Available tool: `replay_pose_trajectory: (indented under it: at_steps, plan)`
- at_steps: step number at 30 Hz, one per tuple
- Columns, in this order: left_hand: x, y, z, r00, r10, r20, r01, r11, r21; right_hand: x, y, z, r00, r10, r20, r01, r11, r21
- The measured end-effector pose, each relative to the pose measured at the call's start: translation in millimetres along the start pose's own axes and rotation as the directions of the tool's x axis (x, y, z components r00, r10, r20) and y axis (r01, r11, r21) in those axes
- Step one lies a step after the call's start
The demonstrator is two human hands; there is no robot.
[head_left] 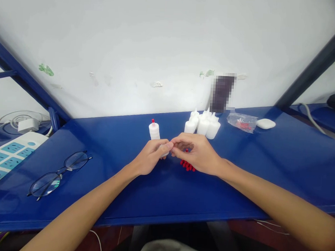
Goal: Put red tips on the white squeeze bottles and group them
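Observation:
My left hand [149, 156] is wrapped around a small white squeeze bottle [164, 154], most of it covered by the fingers. At the bottle's tip, my right hand [201, 151] pinches with thumb and forefinger; what lies in the pinch is hidden. Under and beside the right hand is a heap of small red caps [188, 166], partly covered by it. Just beyond the left hand stands a white bottle with a red cap [154, 130]. Behind the right hand, several uncapped white bottles [203, 126] stand upright in a cluster.
The blue table [122, 138] meets a white wall. Eyeglasses [60, 172] and a white power strip [12, 156] lie at left. At back right are a clear plastic bag with red pieces [242, 123], a white rounded case [265, 124] and a blurred dark object [222, 94] against the wall.

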State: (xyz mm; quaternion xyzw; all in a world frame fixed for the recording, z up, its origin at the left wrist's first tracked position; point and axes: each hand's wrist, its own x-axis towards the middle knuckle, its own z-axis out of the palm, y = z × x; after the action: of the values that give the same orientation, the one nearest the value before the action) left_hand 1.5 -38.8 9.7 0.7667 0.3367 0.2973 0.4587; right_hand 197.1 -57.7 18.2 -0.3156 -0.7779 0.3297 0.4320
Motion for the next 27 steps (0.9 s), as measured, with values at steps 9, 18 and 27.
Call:
replay_pose_trajectory:
  at_steps: [9, 18, 27]
  plan:
    - [1.1, -0.8, 2.3, 0.999, 0.034, 0.000, -0.034, 0.998, 0.053, -1.9, 0.2, 3.8, 1.000, 0.024, 0.003, -0.024, 0.996, 0.085]
    - [-2.1, -2.0, 6.5, 0.994, 0.099, -0.040, -0.091, 0.982, 0.165, -3.8, -2.5, 6.0, 0.998, 0.049, 0.037, -0.053, 0.991, 0.125]
    - [-5.7, 2.5, 4.3, 0.966, 0.240, -0.092, -0.174, 0.874, 0.454, -4.4, -5.4, 7.0, 1.000, -0.020, -0.002, 0.020, 0.996, 0.086]
